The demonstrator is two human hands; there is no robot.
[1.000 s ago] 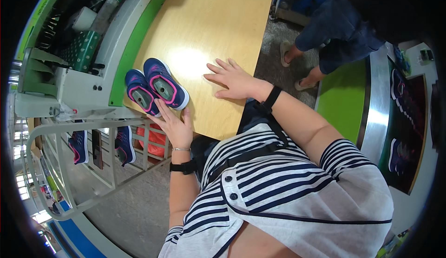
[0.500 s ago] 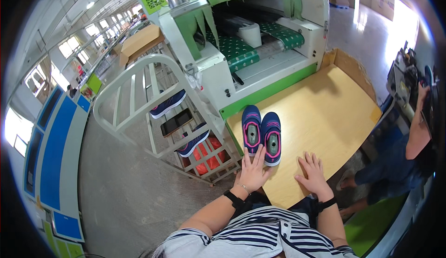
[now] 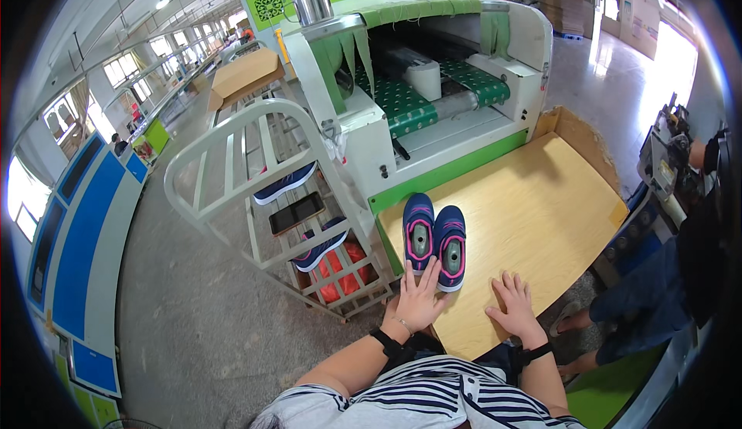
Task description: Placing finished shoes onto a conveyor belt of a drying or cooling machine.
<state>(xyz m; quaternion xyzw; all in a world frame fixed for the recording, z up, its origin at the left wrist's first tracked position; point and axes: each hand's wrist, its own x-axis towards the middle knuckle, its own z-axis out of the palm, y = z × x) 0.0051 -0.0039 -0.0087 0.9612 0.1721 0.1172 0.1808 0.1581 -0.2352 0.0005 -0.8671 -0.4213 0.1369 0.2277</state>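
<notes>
Two navy sneakers with pink trim, a left-hand sneaker [image 3: 418, 224] and a right-hand sneaker [image 3: 450, 236], stand side by side on a wooden tabletop [image 3: 533, 205]. Their toes point away from me. A greyish-green last fills each opening. My left hand [image 3: 417, 301] is open, its stretched fingers at the heels of the pair without gripping them. Flat on the board to the right lies my right hand [image 3: 512, 307], open with fingers apart and holding nothing.
Beyond the tabletop is a conveyor machine [image 3: 363, 131] with a green dotted belt [image 3: 402, 112]. At left stands a metal rack [image 3: 270, 255] bearing dark sneakers [image 3: 286, 182] and a phone [image 3: 297, 213]. Another person [image 3: 645, 290] stands at right, beside equipment.
My view has shifted, so the machine, rack and tabletop sit slightly differently in the picture. Both hands and the sneakers keep nearly the same places on the board. The person at right has moved.
</notes>
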